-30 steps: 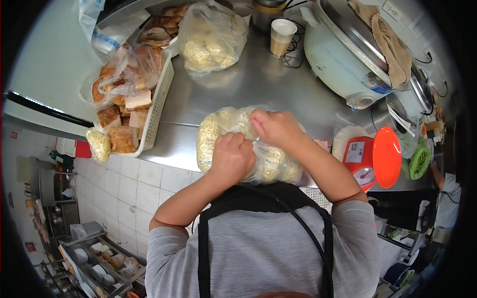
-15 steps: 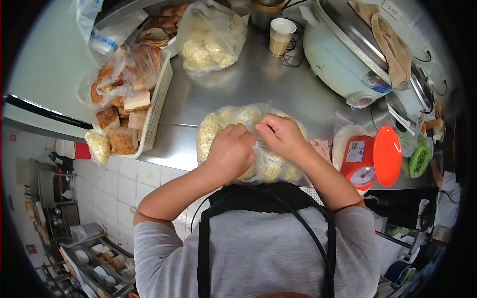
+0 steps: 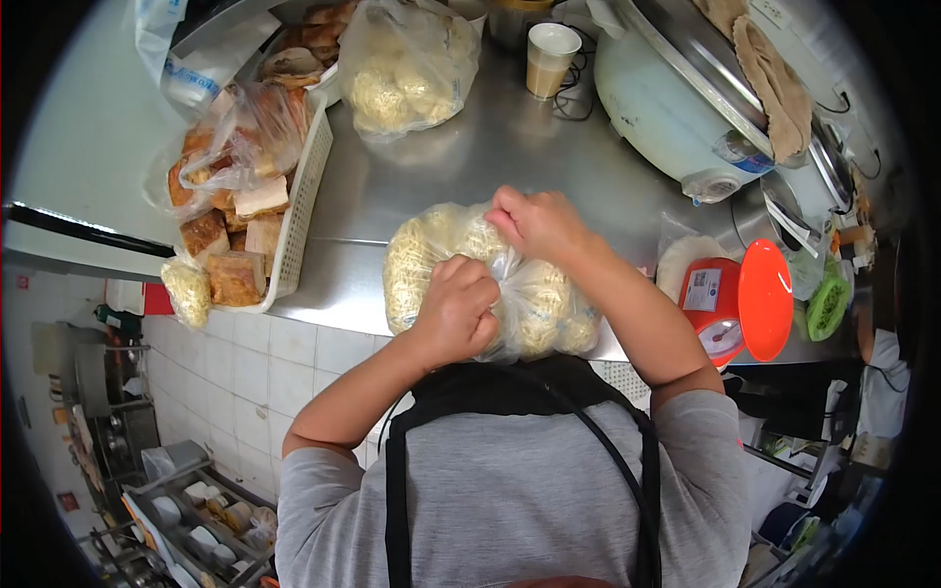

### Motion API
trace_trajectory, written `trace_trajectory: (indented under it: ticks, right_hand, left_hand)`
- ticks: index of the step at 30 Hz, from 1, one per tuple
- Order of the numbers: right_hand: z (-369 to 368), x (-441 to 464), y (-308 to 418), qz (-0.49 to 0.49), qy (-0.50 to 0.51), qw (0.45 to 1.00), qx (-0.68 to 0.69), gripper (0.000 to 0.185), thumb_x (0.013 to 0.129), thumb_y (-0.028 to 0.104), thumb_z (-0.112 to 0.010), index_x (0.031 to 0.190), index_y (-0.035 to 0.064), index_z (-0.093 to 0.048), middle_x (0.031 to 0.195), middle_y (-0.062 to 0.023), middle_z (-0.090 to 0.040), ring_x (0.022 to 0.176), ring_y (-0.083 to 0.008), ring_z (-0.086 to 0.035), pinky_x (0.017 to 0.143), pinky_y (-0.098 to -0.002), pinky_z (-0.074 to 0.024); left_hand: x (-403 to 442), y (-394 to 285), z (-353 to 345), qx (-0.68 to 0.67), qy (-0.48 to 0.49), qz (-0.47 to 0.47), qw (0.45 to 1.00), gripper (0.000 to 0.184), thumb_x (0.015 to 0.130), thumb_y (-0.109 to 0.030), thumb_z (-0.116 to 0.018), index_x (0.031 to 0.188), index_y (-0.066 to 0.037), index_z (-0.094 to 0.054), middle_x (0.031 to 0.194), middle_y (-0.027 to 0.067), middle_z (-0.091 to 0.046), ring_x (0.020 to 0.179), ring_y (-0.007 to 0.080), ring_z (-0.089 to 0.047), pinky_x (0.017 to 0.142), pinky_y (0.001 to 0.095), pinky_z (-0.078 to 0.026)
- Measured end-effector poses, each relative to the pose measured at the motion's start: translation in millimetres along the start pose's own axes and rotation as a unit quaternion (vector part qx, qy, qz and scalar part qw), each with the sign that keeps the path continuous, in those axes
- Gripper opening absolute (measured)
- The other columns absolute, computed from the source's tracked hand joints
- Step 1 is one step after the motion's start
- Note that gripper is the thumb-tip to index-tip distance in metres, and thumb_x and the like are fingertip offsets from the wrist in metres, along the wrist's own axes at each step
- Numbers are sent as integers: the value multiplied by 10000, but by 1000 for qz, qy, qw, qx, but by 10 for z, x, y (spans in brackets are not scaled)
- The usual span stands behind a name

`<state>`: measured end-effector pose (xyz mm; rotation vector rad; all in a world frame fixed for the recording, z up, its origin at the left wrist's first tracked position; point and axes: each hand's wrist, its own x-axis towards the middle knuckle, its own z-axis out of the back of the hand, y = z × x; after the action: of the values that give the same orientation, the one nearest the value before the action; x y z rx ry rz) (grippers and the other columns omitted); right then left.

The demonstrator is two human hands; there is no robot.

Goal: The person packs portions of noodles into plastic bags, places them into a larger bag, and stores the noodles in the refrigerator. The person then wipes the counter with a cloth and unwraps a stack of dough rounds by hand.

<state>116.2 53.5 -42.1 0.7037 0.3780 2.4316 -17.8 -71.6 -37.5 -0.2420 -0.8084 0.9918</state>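
Note:
A clear plastic bag [image 3: 505, 269] filled with bundles of pale yellow noodles [image 3: 417, 265] lies on the steel counter, right against the front of my apron. My left hand [image 3: 458, 306] is closed on the gathered plastic at the near side of the bag's middle. Farther out, my right hand [image 3: 537, 225] pinches another part of the bag's plastic by its far edge. Between the two hands the film is bunched and twisted. The fingertips of both hands are partly hidden.
At left, a white basket [image 3: 306, 211] holds browned meat slabs [image 3: 235, 277]. Another noodle bag [image 3: 412, 83] and a paper cup [image 3: 551, 64] stand at the back. To the right are a large lidded pot [image 3: 667, 118] and a red scale [image 3: 711, 299]. Steel counter [image 3: 461, 167] lies between.
My hands have moved apart: the right has gone up and away, the left down toward my body. Both still grip the bag's plastic. The view has shifted slightly.

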Motion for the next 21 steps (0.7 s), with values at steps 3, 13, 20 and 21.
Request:
trace_trajectory:
  ticks: [3, 13, 20, 21]
  right_hand:
    - [-153, 13, -119, -1, -11, 1000, 26, 179, 759, 255, -567, 730, 95, -493, 530, -111, -545, 499, -330, -539, 439, -421, -415]
    - [283, -419, 902, -11, 125, 989, -74, 654, 513, 360, -725, 1027, 39, -480, 1105, -171, -433, 1048, -344, -380, 891, -437, -269]
    - [49, -524, 976, -53, 92, 991, -75, 506, 510, 198, -735, 937, 55, -504, 922, -130, -477, 934, -316, -430, 833, -408, -300]
    - [54, -541, 995, -66, 90, 991, -74, 509, 513, 193, -735, 943, 49, -503, 924, -133, -481, 936, -316, -431, 832, -406, -300]
  left_hand:
    - [-47, 34, -56, 3, 6, -15, 1000, 151, 499, -63, -507, 641, -56, -458, 708, 94, -435, 691, 279, -420, 606, 368, -333]
    - [-216, 248, 602, -141, -68, -17, 988, 194, 628, -70, -540, 822, -69, -530, 829, 95, -496, 821, 273, -477, 726, 374, -381]
    - [-339, 604, 2700, 131, -349, 138, 918, 310, 700, -38, -534, 1005, -37, -479, 933, 54, -476, 949, 153, -470, 786, 287, -396]
    - [-416, 742, 2994, 19, -397, 194, 897, 319, 727, -50, -536, 1037, -34, -465, 913, 42, -455, 896, 129, -465, 755, 243, -401]
